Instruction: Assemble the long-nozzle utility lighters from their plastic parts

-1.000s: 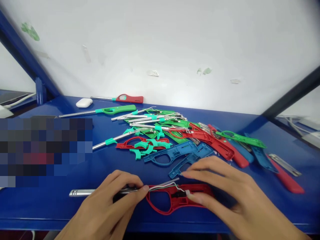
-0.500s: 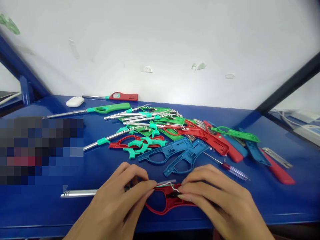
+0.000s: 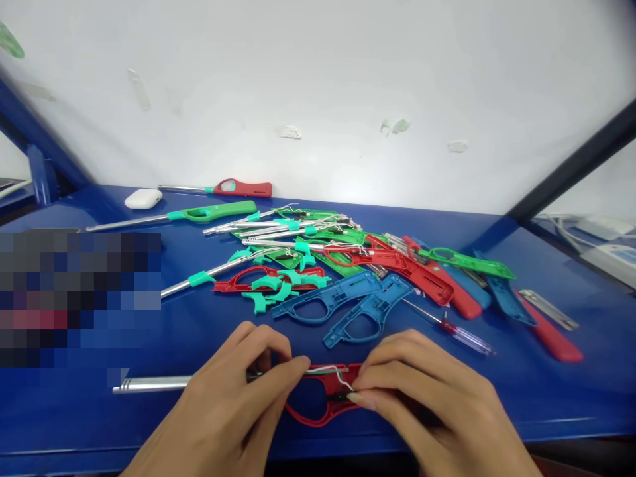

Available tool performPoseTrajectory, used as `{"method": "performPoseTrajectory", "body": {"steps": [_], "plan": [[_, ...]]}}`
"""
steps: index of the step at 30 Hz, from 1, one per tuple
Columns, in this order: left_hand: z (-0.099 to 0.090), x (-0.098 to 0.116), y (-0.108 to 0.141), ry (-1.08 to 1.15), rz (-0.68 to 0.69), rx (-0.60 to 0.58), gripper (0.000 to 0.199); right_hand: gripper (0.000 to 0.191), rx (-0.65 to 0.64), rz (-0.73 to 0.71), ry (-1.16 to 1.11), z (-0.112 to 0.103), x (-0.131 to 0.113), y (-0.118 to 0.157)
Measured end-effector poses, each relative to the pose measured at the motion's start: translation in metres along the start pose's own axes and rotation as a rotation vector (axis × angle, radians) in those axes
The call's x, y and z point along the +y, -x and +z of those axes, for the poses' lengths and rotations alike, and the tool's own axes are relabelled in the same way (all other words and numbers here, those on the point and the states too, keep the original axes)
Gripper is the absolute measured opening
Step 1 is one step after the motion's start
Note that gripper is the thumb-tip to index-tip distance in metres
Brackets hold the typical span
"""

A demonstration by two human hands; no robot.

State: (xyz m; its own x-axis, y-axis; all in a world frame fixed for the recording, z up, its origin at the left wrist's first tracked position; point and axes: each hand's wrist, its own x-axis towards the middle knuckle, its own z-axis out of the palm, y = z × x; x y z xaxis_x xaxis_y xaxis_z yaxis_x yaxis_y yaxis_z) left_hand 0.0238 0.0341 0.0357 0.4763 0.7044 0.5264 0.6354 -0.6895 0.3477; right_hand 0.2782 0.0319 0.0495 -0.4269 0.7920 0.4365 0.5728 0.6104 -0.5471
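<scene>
White wall [image 3: 338, 79] backs a blue table [image 3: 74, 424]. On it, left to right: a metal tube [image 3: 154, 383]; the left hand [image 3: 238, 397], pinching thin wires [image 3: 322, 369] — a red shell [image 3: 328, 383] lies beneath; the right hand [image 3: 427, 391], fingertips together on the wires' end; a screwdriver [image 3: 467, 336].

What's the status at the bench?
Both hands, left and right, at red handle shell; white wire between them. Screwdriver and blue shells lie just beyond.
</scene>
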Motion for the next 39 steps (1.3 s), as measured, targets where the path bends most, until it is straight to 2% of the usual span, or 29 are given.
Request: {"method": "performPoseTrajectory", "body": {"steps": [8,20,34,39], "plan": [[-0.001,-0.001,0.000,0.010,0.007,0.008,0.032,0.010,-0.006,0.058,-0.035,0.002,-0.003,-0.003],[0.000,0.000,0.002,0.019,0.018,0.012,0.036,0.017,0.074,-0.094,0.092,0.001,0.001,0.004],[0.000,-0.001,0.005,-0.002,0.025,0.001,0.040,0.033,0.159,-0.133,0.225,0.006,-0.008,0.005],[0.001,0.004,0.007,-0.141,0.073,0.018,0.041,0.034,0.179,-0.149,0.229,0.006,-0.005,0.002]]}}
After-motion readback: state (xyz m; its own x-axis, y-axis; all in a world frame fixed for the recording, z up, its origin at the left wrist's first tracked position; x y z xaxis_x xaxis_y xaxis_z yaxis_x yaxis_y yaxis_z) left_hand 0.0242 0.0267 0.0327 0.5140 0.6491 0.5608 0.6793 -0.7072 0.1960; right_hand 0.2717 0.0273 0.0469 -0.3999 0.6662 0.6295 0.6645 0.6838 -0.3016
